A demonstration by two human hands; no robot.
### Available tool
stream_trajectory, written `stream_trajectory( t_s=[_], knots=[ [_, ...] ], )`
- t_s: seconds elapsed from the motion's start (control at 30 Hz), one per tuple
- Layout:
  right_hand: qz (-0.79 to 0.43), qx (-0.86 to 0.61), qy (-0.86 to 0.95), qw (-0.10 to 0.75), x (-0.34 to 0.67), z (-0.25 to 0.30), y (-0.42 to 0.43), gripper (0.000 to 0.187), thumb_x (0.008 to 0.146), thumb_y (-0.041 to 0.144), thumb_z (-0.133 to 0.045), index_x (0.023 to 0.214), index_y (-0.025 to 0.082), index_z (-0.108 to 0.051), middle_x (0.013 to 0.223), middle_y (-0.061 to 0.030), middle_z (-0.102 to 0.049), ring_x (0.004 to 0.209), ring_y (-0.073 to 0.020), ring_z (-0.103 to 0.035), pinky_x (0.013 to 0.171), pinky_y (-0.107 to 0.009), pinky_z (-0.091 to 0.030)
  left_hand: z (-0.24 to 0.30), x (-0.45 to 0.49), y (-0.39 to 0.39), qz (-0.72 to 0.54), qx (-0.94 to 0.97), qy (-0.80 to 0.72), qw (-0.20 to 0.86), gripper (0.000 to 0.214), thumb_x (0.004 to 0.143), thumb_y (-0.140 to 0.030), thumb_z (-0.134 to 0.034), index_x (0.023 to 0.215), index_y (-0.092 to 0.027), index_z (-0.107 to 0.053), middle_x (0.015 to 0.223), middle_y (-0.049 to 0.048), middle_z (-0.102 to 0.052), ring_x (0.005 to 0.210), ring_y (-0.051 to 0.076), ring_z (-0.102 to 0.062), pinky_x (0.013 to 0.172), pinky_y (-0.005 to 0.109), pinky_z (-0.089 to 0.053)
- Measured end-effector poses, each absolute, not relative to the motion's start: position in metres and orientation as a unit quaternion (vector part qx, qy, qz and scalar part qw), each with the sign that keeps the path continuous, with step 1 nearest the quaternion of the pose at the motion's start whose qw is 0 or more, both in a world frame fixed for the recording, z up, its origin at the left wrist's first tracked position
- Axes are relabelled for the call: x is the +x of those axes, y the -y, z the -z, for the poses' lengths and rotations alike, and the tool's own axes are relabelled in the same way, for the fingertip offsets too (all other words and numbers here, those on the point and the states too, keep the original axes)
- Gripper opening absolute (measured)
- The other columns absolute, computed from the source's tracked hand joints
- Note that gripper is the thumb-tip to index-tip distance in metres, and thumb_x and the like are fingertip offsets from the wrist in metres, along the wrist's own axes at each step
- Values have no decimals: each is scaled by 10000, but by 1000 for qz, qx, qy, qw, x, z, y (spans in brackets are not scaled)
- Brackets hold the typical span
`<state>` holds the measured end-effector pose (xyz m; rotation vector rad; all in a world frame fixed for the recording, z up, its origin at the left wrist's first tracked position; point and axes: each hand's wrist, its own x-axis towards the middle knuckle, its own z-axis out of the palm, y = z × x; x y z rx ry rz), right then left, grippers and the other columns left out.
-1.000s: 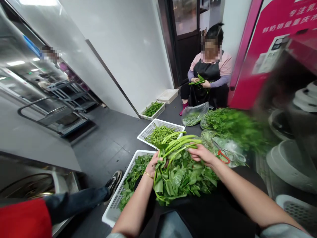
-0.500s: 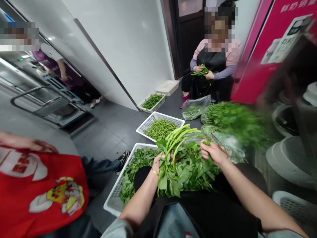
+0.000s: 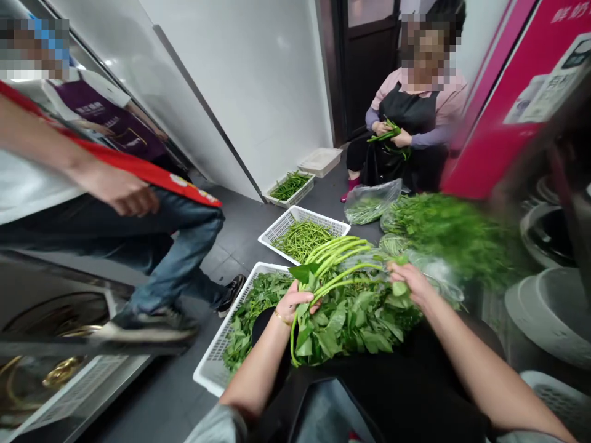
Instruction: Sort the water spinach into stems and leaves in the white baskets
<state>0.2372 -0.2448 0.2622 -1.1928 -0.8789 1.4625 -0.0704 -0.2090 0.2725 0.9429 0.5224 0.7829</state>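
My left hand (image 3: 295, 301) is wrapped round a bunch of long green stems (image 3: 339, 251), which arch away to the right with some leaves at their base. To the right, my right hand (image 3: 410, 282) is closed, its fingertips pinching leafy greens at the end of a stem. A heap of broad green leaves (image 3: 364, 323) lies under and between both hands, over my lap. Beside my left forearm, a white crate (image 3: 210, 369) holds loose leaves. Just beyond it, a second white crate (image 3: 277, 237) contains cut green stems.
A bagged bundle of greens (image 3: 369, 206) and a large leafy pile (image 3: 447, 227) lie ahead right. A co-worker (image 3: 410, 111) sits there holding stems. At left, a person in jeans (image 3: 184, 246) stands close, one foot raised. White tubs (image 3: 545, 307) stand at right.
My right hand has moved right and slightly down; the stems in my left hand now stretch further toward it. The person at left has stepped into a different position, leg lifted.
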Motion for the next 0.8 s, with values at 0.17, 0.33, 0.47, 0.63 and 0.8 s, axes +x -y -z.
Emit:
stream_trajectory(
  t_s=[0.17, 0.33, 0.47, 0.63, 0.8],
  knots=[
    [-519, -562, 363, 532, 229, -279, 255, 393, 682, 581, -608, 647, 197, -532, 418, 76, -323, 382, -82, -300, 385, -225, -293, -275, -59, 213, -368, 488, -330, 719, 396, 573, -270, -787, 858, -105, -566, 626, 38, -631, 453, 135, -571, 430, 237, -457],
    [-482, -565, 518, 424, 160, -304, 238, 340, 640, 403, -701, 876, 161, -663, 842, -37, -673, 764, -182, -592, 699, -295, -469, -273, -33, 228, -353, 514, -323, 712, 675, 554, -241, -818, 1140, -155, -495, 789, 23, -649, 547, 133, -605, 563, 279, -513],
    [-518, -495, 632, 294, 172, -307, 233, 280, 670, 421, -646, 741, 151, -647, 717, -5, -647, 672, -159, -570, 665, -290, -470, -271, -47, 233, -338, 483, -304, 749, 717, 539, -277, -822, 1157, -175, -475, 774, 10, -638, 510, 127, -581, 509, 267, -493],
    [-456, -574, 544, 408, 211, -318, 249, 479, 750, 619, -458, 514, 204, -418, 465, 21, -430, 450, -105, -373, 483, -268, -380, -265, -54, 228, -393, 514, -374, 665, 693, 530, -271, -821, 1136, -162, -503, 827, 23, -647, 614, 139, -605, 603, 272, -505],
    [-418, -602, 564, 381, 164, -322, 250, 356, 682, 533, -616, 600, 191, -563, 618, -22, -580, 589, -147, -496, 570, -279, -411, -258, -32, 229, -421, 621, -402, 525, 519, 604, -284, -768, 1057, -153, -549, 974, 54, -648, 893, 197, -612, 833, 325, -479]
  ],
)
